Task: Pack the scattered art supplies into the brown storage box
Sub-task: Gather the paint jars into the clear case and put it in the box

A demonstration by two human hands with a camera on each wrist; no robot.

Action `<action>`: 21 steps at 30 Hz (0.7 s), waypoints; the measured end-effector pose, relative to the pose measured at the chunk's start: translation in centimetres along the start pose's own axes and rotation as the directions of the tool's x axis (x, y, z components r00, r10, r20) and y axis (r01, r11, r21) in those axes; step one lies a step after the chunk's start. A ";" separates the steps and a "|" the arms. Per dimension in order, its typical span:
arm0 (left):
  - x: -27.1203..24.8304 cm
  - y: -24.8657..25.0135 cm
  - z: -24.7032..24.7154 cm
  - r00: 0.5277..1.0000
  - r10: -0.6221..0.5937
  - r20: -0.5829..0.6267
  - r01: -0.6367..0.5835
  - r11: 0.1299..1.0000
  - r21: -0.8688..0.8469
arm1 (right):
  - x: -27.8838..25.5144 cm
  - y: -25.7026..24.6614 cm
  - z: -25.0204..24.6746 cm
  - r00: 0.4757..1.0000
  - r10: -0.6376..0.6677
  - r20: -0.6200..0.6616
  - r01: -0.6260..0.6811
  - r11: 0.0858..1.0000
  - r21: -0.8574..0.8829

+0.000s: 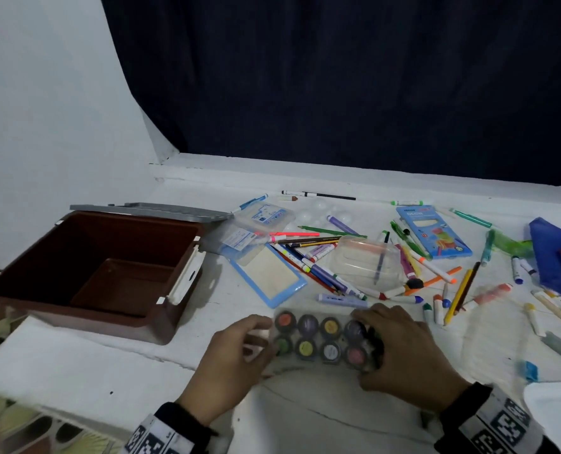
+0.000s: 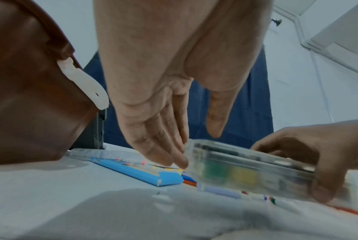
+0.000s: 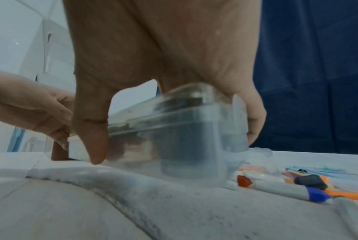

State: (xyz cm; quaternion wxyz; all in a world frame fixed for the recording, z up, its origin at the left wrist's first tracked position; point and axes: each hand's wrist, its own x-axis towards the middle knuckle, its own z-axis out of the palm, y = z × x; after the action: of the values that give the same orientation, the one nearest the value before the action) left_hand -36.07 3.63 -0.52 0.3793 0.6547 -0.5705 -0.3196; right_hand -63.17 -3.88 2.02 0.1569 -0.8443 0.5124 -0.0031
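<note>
A clear case of round paint pots lies near the table's front edge, right of the open brown storage box. My right hand grips the case's right end, thumb on the near side and fingers on the far side. My left hand reaches the left end with nearly straight fingers touching it, the thumb apart above it. In the left wrist view the case is blurred and tilted, beside the box wall.
The grey lid leans behind the box. Markers and pencils, a blue-framed slate, a clear tub, a blue crayon pack and a blue pouch are scattered beyond the case and to the right.
</note>
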 end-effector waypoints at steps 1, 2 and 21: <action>-0.2 0.4 -0.2 0.999 0.006 -0.048 -0.008 0.999 -0.051 | 0.0 0.0 -0.2 1.000 -0.006 -0.029 0.007 0.999 0.032; -0.3 0.9 -0.4 0.995 0.019 -0.100 -0.029 0.995 -0.100 | 0.1 -0.2 -0.3 0.998 -0.016 -0.059 0.021 0.997 0.078; -0.3 3.0 -17.9 0.892 0.236 -0.386 -0.303 0.945 -0.124 | 7.8 -15.5 -5.1 0.739 -0.299 -0.603 0.452 0.884 0.115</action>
State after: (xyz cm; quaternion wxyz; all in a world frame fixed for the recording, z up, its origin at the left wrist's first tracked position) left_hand -22.40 6.08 11.20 0.5774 0.5798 -0.5438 -0.1863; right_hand -46.88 -5.35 9.79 0.0997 -0.8631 0.3480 -0.3521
